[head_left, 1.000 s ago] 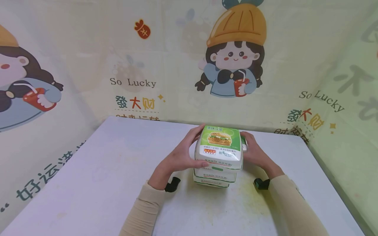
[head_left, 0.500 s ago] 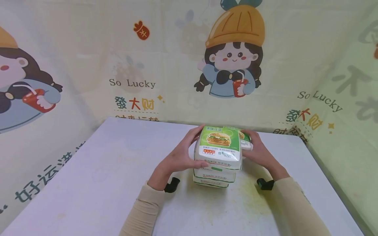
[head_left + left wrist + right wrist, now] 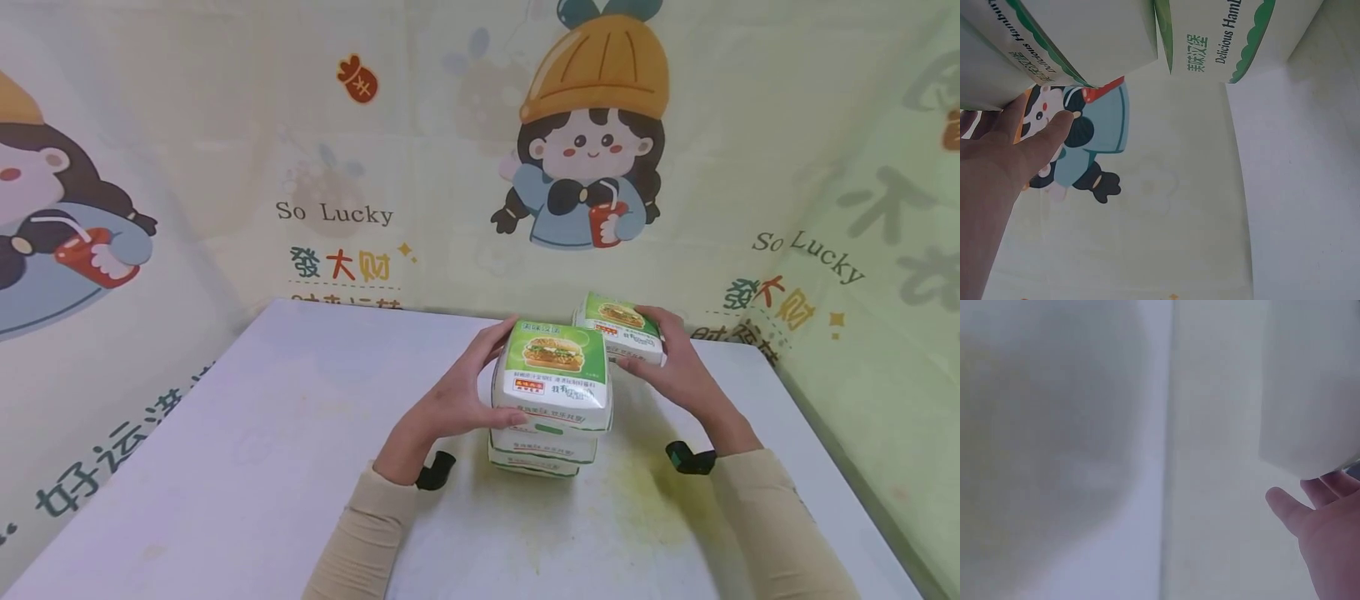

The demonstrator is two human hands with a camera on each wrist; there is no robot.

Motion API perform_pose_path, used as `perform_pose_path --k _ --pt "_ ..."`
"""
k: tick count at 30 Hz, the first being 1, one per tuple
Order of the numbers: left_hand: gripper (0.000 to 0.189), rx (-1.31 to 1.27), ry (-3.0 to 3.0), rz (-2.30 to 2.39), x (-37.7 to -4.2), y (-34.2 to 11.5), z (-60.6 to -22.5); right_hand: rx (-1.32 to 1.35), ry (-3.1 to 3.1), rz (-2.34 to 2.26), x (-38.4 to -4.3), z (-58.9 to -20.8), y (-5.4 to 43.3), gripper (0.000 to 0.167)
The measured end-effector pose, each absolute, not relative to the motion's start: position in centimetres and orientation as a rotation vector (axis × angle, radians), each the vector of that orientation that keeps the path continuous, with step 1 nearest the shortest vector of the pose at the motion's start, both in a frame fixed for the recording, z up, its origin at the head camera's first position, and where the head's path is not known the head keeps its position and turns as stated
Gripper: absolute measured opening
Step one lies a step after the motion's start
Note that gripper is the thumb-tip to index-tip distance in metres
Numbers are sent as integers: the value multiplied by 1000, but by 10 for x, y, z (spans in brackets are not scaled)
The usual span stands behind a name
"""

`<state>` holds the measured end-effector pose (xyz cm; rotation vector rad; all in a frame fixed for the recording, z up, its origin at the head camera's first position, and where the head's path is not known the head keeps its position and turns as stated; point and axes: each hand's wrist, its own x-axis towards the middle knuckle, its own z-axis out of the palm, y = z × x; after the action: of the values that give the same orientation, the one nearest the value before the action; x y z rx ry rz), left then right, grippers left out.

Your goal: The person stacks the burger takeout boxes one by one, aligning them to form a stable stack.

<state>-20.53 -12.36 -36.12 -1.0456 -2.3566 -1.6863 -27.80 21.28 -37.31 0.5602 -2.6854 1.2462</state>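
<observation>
A white-and-green burger box (image 3: 558,367) with a burger picture on its lid sits at the top of a stack near the middle of the table. My left hand (image 3: 457,400) grips its left side, thumb across the front and fingers toward the back. Beneath it show the white fronts of the lower part of the stack (image 3: 540,457). Behind and to the right, my right hand (image 3: 678,371) holds a second burger box (image 3: 621,323) by its right side, thumb at the near edge. The stack hides that box's lower left part. In the left wrist view, white box sides (image 3: 1216,44) fill the top.
A white table (image 3: 300,433) carries the stack, with yellowish stains on its surface right of it. Cream cloth (image 3: 442,167) printed with cartoon figures hangs behind and at both sides. Black wrist mounts (image 3: 690,458) stick out by both wrists.
My right hand has moved back and to the right with the second burger box, which has come into view from behind the stack. My left hand has stayed on the front box.
</observation>
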Motion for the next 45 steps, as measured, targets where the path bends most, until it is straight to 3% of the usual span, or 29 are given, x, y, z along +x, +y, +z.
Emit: perform_pose_path --k 23,45 --pt "108 -1014 -2377 -1720 -203 -123 -361 553 -2456 1208 -260 -313 219 82" --pt "109 -1031 -2372 -1688 -203 -124 -362 703 -2392 1205 -232 -279 189 81"
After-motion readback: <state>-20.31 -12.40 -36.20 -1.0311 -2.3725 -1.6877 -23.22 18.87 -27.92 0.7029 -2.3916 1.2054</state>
